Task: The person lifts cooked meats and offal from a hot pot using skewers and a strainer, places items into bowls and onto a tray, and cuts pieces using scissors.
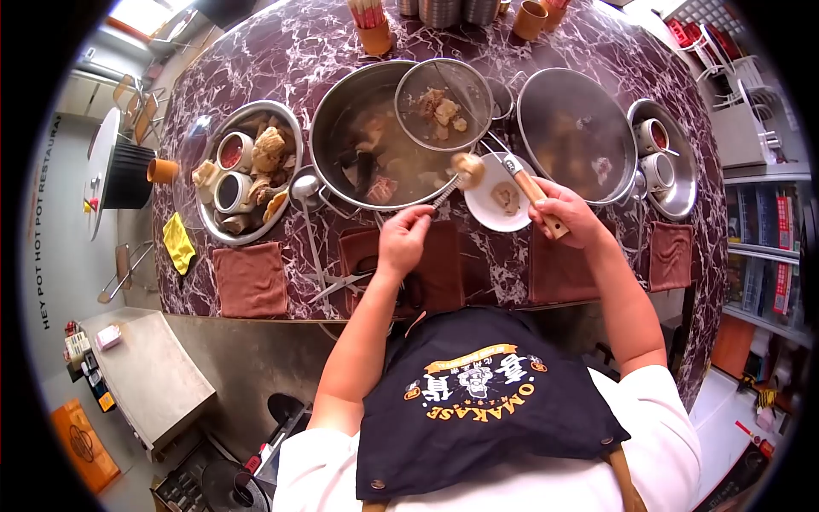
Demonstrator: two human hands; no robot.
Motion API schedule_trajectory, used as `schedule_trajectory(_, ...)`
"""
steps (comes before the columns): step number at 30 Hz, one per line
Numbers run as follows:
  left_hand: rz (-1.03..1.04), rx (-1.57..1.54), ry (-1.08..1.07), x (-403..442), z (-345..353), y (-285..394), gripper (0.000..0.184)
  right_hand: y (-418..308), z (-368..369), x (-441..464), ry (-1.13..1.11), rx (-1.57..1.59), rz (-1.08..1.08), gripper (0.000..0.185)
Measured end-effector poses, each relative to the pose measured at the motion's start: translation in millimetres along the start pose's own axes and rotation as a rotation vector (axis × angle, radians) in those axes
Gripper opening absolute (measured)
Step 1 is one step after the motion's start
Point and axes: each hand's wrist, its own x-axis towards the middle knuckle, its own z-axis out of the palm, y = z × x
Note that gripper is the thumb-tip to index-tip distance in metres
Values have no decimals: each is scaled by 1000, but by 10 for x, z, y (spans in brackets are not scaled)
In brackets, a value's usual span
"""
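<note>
My right hand is closed around the wooden handle of a mesh strainer. The strainer's round basket hangs over the right side of a large pot of broth and carries several pieces of cooked food. In my left hand is a pair of thin metal tongs with a ridged tip. At that tip a pale brown chunk of food is held beside the pot's rim, above the edge of a white plate. A brown slice lies on the plate.
A second steaming pot stands to the right. Oval metal trays flank the pots: the left tray with food and sauce cups, the right tray with cups. A ladle, brown cloths and a yellow cloth are near the front edge.
</note>
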Motion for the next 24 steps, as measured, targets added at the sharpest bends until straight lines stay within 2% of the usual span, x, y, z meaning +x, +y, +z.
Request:
schedule_trajectory(2,86,153,-33,-40,173,-22,18,-39,-55,-60,-8,-1,2,61)
schedule_trajectory(4,306,624,-20,-50,299,3,18,-38,-54,-82,-22,-4,6,62)
schedule_trajectory(6,292,962,-94,-92,396,148,14,-6,-43,-109,10,2,-5,63)
schedule_trajectory(10,300,1107,-77,-238,453,404,11,36,-24,-213,20,-18,-47,64)
schedule_trajectory(12,263,1084,-93,-300,427,474,12,81,-82,-335,24,-34,-63,65)
schedule_trajectory(14,393,885,45,-325,380,466,8,97,-86,-559,102,-134,-77,67)
schedule_trajectory(15,378,819,60,-318,339,468,11,106,-51,-690,153,-195,-102,67)
schedule_trajectory(20,99,494,108,-203,152,338,16,440,-139,-1316,302,-298,-129,72)
schedule_trajectory(24,17,516,71,-59,180,255,18,606,-46,-1599,402,-348,-57,72)
